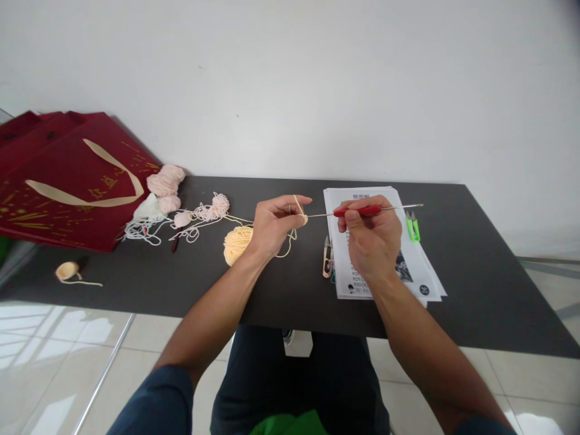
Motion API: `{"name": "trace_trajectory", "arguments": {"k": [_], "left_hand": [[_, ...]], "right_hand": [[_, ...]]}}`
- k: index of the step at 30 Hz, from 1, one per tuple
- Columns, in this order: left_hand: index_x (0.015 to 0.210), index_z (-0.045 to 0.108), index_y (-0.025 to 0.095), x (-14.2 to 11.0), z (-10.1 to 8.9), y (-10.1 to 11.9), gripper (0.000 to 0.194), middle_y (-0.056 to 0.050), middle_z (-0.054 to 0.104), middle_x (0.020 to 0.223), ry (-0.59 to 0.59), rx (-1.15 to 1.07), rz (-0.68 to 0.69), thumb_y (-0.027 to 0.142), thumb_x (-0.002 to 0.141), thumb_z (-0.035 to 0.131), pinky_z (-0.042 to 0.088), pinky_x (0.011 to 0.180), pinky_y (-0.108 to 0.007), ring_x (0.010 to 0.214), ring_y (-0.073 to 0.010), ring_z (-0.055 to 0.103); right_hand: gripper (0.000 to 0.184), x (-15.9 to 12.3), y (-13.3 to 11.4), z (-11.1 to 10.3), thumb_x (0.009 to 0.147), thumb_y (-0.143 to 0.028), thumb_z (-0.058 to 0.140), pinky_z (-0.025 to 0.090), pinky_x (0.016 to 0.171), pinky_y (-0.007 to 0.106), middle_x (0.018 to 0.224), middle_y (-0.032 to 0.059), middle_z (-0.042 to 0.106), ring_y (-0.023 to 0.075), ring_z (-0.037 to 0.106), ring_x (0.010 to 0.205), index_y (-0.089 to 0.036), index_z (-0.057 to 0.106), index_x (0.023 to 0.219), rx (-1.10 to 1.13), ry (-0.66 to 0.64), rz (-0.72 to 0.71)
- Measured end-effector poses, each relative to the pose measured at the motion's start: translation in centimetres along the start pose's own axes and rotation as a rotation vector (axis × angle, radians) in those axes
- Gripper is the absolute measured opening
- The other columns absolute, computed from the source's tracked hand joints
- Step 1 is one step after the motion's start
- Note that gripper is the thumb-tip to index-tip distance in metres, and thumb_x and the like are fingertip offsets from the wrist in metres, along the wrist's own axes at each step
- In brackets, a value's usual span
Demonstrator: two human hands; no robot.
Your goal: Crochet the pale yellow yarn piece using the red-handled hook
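My left hand pinches a small yellow piece of crochet work, with a strand of yarn running up over the raised index finger. In my right hand is a crochet hook with a red handle and metal shafts at both ends. Its left tip reaches the crochet piece at my left fingertips; whether it passes through a loop is too small to tell. A yellow yarn ball lies beside my left wrist, partly hidden behind it. Printed sheets lie under my right hand.
Pale snips lie at the sheets' left edge, green snips at their right. Pink yarn, white yarn and loose tangles sit near dark red bags. A small yellow crocheted piece rests at the table's left. A wall stands behind.
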State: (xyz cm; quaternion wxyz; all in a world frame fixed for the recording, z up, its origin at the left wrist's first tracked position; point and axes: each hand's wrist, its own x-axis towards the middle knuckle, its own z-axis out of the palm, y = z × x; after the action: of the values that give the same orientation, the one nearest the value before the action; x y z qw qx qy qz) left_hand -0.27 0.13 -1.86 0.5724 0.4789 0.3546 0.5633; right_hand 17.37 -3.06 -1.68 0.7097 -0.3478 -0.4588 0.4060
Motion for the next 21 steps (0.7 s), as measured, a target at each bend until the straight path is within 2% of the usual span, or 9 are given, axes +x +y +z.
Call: {"name": "trace_trajectory", "arguments": {"k": [6, 11, 15, 21], "left_hand": [[0.089, 0.084, 0.022, -0.3, 0.4, -0.1, 0.022, 0.001, 0.068, 0.07, 0.025, -0.012, 0.021, 0.014, 0.068, 0.085, 0.041, 0.061, -0.024, 0.064, -0.0098, 0.056], [0.083, 0.083, 0.022, -0.5, 0.8, -0.2, 0.016, 0.001, 0.068, 0.071, 0.087, 0.003, 0.027, 0.02, 0.069, 0.089, 0.04, 0.061, -0.023, 0.065, -0.0095, 0.055], [0.086, 0.084, 0.023, -0.5, 0.8, -0.1, 0.013, 0.001, 0.065, 0.07, 0.092, 0.012, 0.047, 0.022, 0.073, 0.087, 0.039, 0.06, -0.024, 0.064, -0.009, 0.052], [0.081, 0.085, 0.024, -0.3, 0.7, -0.2, 0.011, -0.004, 0.074, 0.092, 0.119, 0.038, 0.147, 0.018, 0.071, 0.086, 0.047, 0.073, -0.027, 0.084, -0.014, 0.063]], "right_hand": [[0.021, 0.1, 0.2, 0.4, 0.084, -0.033, 0.087, 0.058, 0.06, 0.024, 0.085, -0.0027, 0.08, 0.0105, 0.069, 0.067, -0.026, 0.068, 0.089, 0.16, -0.005, 0.151], [0.019, -0.1, 1.1, 0.9, 0.088, -0.038, 0.084, 0.065, 0.068, 0.021, 0.09, -0.0021, 0.082, 0.0091, 0.074, 0.072, -0.024, 0.071, 0.094, 0.163, 0.03, 0.284], [0.021, -0.2, 1.3, 1.3, 0.086, -0.038, 0.085, 0.066, 0.067, 0.018, 0.089, -0.0022, 0.081, 0.0078, 0.074, 0.07, -0.023, 0.072, 0.092, 0.185, 0.07, 0.33], [0.02, -0.2, 1.3, 1.4, 0.086, -0.037, 0.085, 0.066, 0.068, 0.016, 0.087, -0.0026, 0.081, 0.0069, 0.074, 0.07, -0.022, 0.072, 0.092, 0.205, 0.075, 0.352]]}}
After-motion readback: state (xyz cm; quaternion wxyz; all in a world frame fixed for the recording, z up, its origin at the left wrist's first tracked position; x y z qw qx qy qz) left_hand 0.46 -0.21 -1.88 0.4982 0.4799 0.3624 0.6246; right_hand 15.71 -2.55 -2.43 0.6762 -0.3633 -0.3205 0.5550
